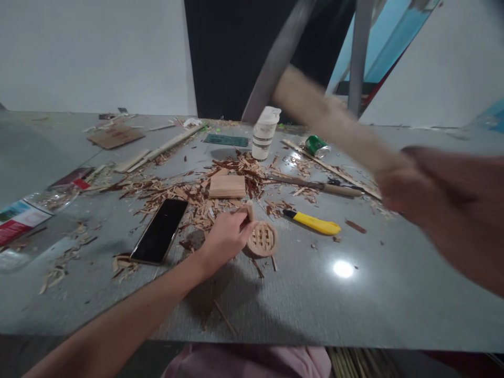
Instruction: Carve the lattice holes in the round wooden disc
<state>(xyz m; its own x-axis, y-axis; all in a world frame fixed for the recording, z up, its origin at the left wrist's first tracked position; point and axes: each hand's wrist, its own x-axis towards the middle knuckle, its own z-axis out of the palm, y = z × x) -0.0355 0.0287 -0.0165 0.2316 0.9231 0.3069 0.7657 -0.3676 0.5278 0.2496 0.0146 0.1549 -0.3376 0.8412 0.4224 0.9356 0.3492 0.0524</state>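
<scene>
While the right hand point(413, 197) grips the handle of a raised, blurred hammer point(326, 116) above the surface point(311, 304), the left hand point(224, 233) pinches a short, upright wooden piece point(251, 211) by the far-left edge of a round latticed disc point(262, 239) lying flat; whether piece and disc touch is unclear. Left of that hand lies a black phone point(160, 231); right of the disc, a yellow-handled tool point(317, 223). Beyond, a wooden block point(227, 187) sits among shavings point(197, 210), with a white cup point(264, 137) and green can point(316, 146) farther back.
</scene>
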